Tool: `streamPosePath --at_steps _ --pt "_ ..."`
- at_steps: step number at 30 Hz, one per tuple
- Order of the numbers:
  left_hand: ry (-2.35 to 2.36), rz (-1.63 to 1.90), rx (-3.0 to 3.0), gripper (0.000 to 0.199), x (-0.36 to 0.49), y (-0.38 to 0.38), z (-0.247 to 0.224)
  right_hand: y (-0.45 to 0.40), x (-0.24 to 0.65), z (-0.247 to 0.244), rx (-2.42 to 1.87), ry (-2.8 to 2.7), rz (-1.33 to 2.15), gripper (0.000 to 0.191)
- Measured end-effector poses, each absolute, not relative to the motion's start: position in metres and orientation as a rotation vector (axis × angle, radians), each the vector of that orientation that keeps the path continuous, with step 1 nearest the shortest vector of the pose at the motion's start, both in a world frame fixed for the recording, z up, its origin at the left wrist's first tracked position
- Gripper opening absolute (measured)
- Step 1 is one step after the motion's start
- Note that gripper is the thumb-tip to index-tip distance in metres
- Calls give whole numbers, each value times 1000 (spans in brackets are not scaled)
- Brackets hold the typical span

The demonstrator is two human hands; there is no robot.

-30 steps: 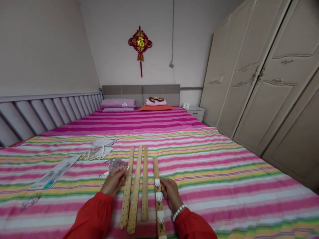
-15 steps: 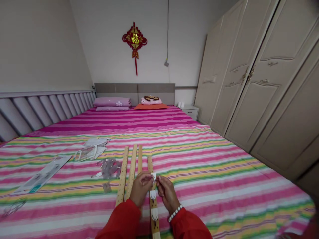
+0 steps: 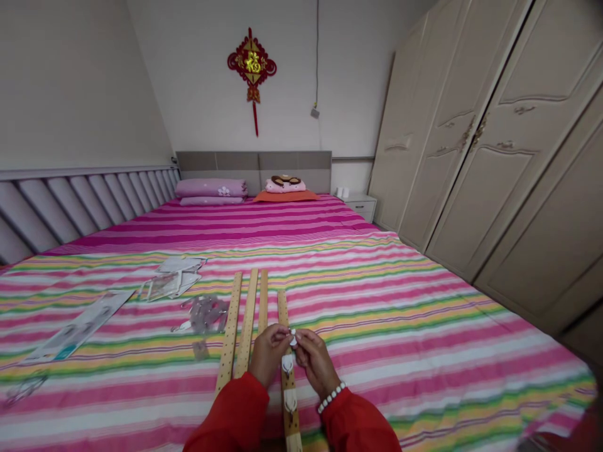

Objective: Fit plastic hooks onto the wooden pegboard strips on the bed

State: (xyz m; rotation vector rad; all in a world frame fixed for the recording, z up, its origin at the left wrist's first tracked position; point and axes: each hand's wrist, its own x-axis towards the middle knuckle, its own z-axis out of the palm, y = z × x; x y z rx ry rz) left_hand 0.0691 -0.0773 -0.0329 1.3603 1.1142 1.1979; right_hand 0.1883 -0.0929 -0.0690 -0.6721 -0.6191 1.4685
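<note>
My left hand (image 3: 267,356) and my right hand (image 3: 316,364) meet above a perforated wooden strip (image 3: 282,306). Fingertips of both pinch a small white adhesive hook (image 3: 293,339), whose details are partly covered by the fingers. Below them on the same strip sit a white hook (image 3: 287,364) and, nearer to me, a second white hook (image 3: 291,402), each with a metal prong. Left of this strip lie a wide perforated strip (image 3: 230,329), another wooden strip (image 3: 247,323) and a narrower one (image 3: 262,304), partly behind my left hand.
Greyish translucent pieces (image 3: 207,314) lie heaped left of the strips, with a small square piece (image 3: 200,350) in front. Farther left are white packets (image 3: 174,276), a long hook package (image 3: 80,329) and a thin wire-like item (image 3: 27,386). All rest on a striped bedsheet (image 3: 424,351).
My right fingertips have moved in closer to the left ones, and the white hook between them is turned differently. The whole view has shifted slightly.
</note>
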Motion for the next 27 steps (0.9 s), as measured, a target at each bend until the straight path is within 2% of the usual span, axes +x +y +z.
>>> streamPosePath --at_steps 10,13,18,27 --pt "1066 1227 1625 15 65 -84 -35 -91 188 -74 -681 -640 1469 20" --pt "1089 1237 1529 16 66 -84 -36 -91 187 -76 -687 -646 1461 21" --pt "1176 1221 1288 32 68 -79 -37 -90 187 -80 -718 -646 1437 22" --pt "1215 1317 1265 26 69 -65 -37 -86 179 -65 -849 -552 1285 30"
